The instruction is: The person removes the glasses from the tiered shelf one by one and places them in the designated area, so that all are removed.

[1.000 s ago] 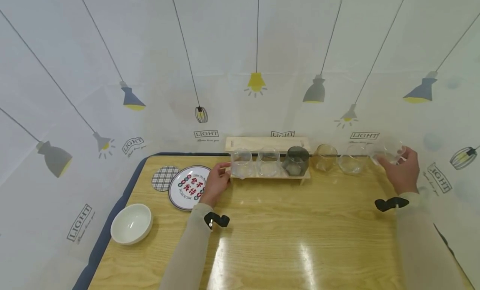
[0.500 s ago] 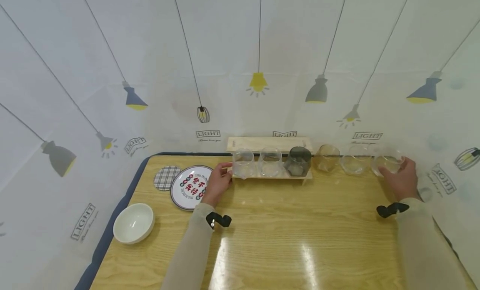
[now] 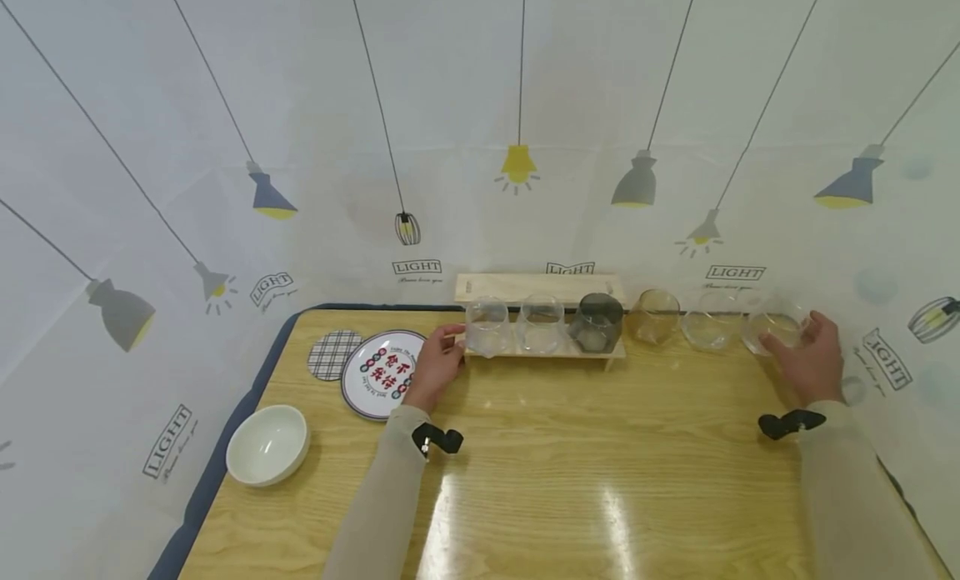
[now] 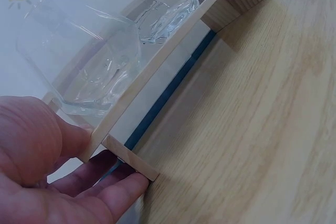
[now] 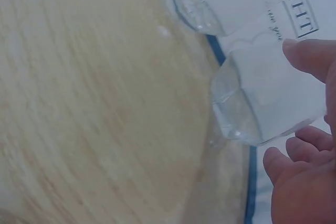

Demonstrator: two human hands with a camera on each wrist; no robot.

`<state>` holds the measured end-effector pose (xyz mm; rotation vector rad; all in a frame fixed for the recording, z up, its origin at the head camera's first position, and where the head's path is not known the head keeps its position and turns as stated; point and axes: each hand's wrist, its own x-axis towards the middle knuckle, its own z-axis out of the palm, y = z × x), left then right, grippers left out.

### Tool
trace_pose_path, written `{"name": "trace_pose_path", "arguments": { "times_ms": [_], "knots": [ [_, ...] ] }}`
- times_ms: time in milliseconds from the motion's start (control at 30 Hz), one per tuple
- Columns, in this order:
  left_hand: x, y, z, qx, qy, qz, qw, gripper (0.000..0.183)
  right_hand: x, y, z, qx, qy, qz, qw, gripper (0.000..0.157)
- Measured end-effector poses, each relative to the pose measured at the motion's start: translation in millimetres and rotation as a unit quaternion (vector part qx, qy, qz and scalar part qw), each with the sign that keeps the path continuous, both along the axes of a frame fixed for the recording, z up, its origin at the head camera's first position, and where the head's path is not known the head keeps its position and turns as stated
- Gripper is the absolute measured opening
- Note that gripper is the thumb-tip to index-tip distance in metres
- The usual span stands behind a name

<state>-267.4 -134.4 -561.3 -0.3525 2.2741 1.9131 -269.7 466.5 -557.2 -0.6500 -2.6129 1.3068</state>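
Note:
My left hand [image 3: 437, 367] grips the left end of a low wooden rack [image 3: 542, 355]. In the left wrist view its thumb lies at the top board and its fingers [image 4: 126, 192] curl under by the rack's leg [image 4: 131, 158]. Two clear glasses [image 3: 486, 328] [image 3: 540, 326] and a smoky grey glass [image 3: 596, 323] stand on the rack. My right hand [image 3: 810, 355] is at the farthest right clear glass [image 3: 772, 326], which stands upright on the table. In the right wrist view, thumb and fingers are spread apart, with the glass [image 5: 244, 108] between them and the thumb tip near its rim.
Right of the rack stand an amber glass [image 3: 652, 317] and another clear glass [image 3: 708, 323]. At left lie a plate [image 3: 367, 397] with red characters, a checked round coaster [image 3: 330, 359] and a white bowl [image 3: 266, 447]. A printed sheet [image 3: 465, 230] rises behind the table.
My right hand has brought the clear glass down to the table at the row's right end, then its fingers have loosened and shifted slightly right. The left hand stays at the rack.

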Motion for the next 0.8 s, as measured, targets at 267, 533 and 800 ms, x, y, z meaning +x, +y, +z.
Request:
{"name": "trace_pose_path", "arguments": {
  "times_ms": [267,533,800],
  "knots": [
    [1.1,1.1,2.2,0.002,-0.005,0.003,1.0,0.031,6.6,-10.6,25.2,-0.034,0.022,-0.038,0.998,0.092],
    [1.0,1.6,3.4,-0.001,-0.015,0.004,0.9999,0.031,16.8,-37.6,49.6,-0.048,0.072,-0.04,0.995,0.079],
    [-1.5,1.3,1.4,-0.005,-0.018,0.004,0.9998,0.03,25.3,-74.0,74.2,-0.033,0.145,-0.002,0.989,0.066]
  ]
}}
